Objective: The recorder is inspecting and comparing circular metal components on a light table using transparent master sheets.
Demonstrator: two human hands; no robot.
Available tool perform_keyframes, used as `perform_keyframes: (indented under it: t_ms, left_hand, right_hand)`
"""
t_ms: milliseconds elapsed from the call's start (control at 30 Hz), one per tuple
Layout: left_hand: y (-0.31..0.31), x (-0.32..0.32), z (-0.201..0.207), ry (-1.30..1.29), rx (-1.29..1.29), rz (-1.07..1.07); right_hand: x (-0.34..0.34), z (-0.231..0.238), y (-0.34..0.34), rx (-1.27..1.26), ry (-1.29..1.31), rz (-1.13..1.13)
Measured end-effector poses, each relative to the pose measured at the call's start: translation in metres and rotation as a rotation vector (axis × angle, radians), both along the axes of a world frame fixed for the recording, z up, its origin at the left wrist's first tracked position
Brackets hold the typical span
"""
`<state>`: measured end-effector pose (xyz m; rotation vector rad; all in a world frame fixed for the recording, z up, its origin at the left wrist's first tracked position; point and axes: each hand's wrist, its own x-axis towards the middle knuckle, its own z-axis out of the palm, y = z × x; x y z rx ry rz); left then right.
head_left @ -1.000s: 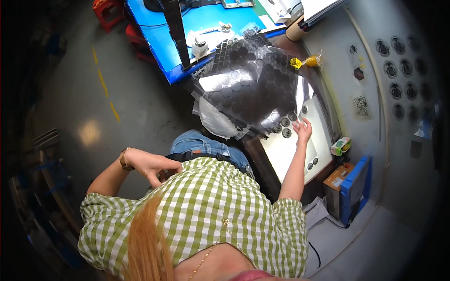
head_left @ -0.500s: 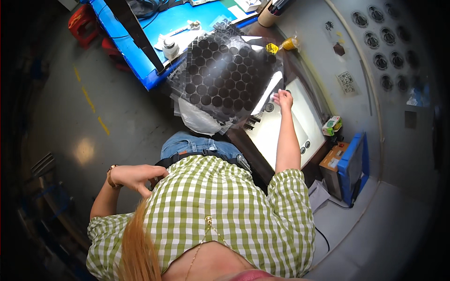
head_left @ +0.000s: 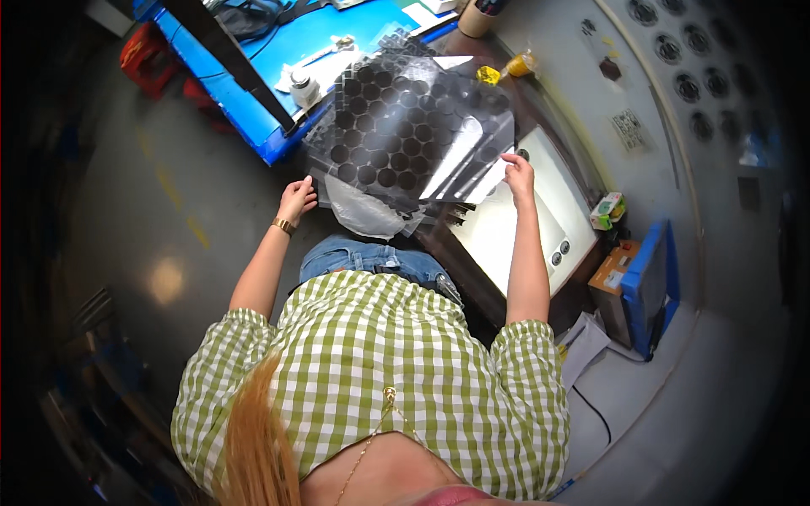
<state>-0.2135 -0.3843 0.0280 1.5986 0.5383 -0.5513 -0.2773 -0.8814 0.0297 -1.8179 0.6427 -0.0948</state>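
A clear plastic sheet with rows of black discs (head_left: 384, 139) lies over a pile of similar sheets, its right part raised and shining with glare. At its right edge my right hand (head_left: 521, 179) pinches the sheet between thumb and fingers, above a lit white panel (head_left: 481, 253). My left hand (head_left: 297, 202), wearing a gold wristband, is closed at the sheet's near left corner and appears to pinch it. Below that corner hangs whitish crumpled plastic film (head_left: 363, 209). A few small dark round pieces (head_left: 560, 252) lie on the lit panel.
Beyond the sheets stands a blue-topped bench (head_left: 295, 42) with a white bottle (head_left: 304, 87) and a dark upright post (head_left: 228, 63). A yellow tape roll (head_left: 488, 75) lies behind the pile. To the right are a small green box (head_left: 607, 210) and a blue-framed unit (head_left: 654, 291).
My left hand has moved from beside my waist forward to the sheet's left corner. My right hand has drawn the sheet's right edge over the lit panel, covering more of it.
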Motion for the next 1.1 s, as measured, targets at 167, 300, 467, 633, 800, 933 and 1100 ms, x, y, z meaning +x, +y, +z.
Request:
perform_keyframes:
  t_ms: [167,300,467,633,800,933,1100]
  left_hand:
    - [-0.013,0.021,-0.003,0.025,-0.074,0.038]
    - [-0.011,0.024,0.011,-0.013,-0.091,-0.046]
    - [0.007,0.018,0.012,-0.078,0.005,-0.145]
    - [-0.007,0.008,0.066,-0.120,-0.154,-0.174]
    - [-0.026,0.017,0.130,0.016,-0.527,-0.241]
    - [-0.050,0.038,0.158,0.012,-0.965,-0.278]
    - [-0.118,0.071,0.198,-0.036,-1.480,-0.544]
  right_hand:
    - [-0.022,0.026,0.019,0.200,-0.021,-0.052]
    - [-0.040,0.050,0.028,0.128,-0.033,-0.029]
    - [-0.060,0.065,0.029,0.358,-0.092,-0.068]
    - [-0.081,0.098,0.031,0.489,-0.127,0.101]
    - [-0.112,0.114,0.020,0.290,-0.201,0.161]
    - [-0.144,0.138,0.011,0.215,-0.147,-0.040]
    - [-0.209,0.158,-0.003,-0.102,-0.281,-0.211]
